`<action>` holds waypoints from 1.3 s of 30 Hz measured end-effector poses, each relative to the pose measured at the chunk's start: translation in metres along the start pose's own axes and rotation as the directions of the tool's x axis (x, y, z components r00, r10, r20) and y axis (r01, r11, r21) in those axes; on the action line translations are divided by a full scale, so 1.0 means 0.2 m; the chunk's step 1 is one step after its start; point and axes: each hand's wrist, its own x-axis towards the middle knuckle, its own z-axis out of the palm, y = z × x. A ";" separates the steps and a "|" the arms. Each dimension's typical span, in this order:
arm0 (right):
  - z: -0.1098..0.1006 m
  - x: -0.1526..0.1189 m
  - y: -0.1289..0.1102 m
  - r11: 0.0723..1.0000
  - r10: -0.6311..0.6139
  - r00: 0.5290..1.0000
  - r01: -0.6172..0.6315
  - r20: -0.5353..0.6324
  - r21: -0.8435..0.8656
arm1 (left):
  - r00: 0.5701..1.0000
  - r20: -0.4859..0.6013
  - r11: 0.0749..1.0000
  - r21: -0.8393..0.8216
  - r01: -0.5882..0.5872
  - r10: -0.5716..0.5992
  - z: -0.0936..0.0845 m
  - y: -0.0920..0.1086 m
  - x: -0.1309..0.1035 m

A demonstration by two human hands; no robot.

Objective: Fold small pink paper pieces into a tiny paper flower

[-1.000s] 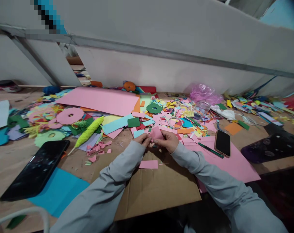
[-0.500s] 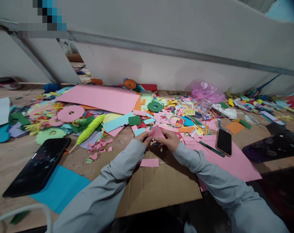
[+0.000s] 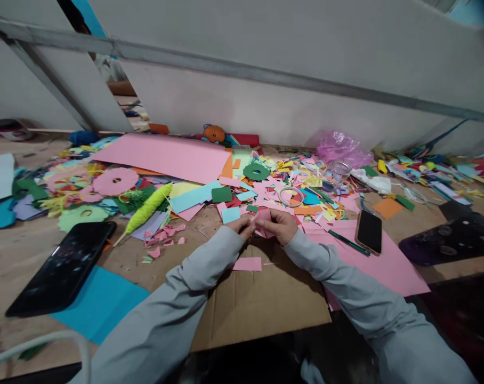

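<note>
Between my fingers is a small piece of pink paper [image 3: 263,216], raised above the cardboard sheet [image 3: 266,314]. My left hand [image 3: 240,226] pinches its left side, and my right hand [image 3: 281,226] grips the right side with thumb and fingers. Both hands are closed and close together; some fingertips are hidden behind the paper. Just below them a pink paper strip [image 3: 247,264] lies flat on the cardboard. Small pink scraps [image 3: 164,234] are gathered left of my left hand. A large pink sheet [image 3: 386,272] extends under and beyond my right forearm.
Coloured paper scraps [image 3: 266,186] spread across the table behind my hands. At right lie a phone [image 3: 369,231] and a dark green pen [image 3: 348,242]. A large black phone [image 3: 64,266] rests on blue paper [image 3: 106,304] at left, near a yellow-green yarn bundle [image 3: 149,209].
The pink paper's raised point has gone down, and it now sits lower and more covered by my fingers. My right fingers have shifted over its top edge. The view has tilted slightly.
</note>
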 end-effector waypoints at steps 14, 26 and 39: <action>0.02 -0.02 0.00 0.999 0.010 0.999 -0.012 0.052 0.043 | 0.988 -0.050 0.975 -0.175 0.134 -0.145 -0.01 0.12 -0.02; -0.07 0.02 -0.06 0.968 -0.148 0.987 0.157 0.060 -0.196 | 0.984 -0.063 0.964 -0.216 0.152 -0.169 -0.05 0.12 -0.02; -0.11 0.04 -0.07 0.993 0.013 0.997 -0.004 0.079 -0.117 | 0.980 -0.041 0.955 -0.237 0.177 -0.192 -0.02 0.14 -0.03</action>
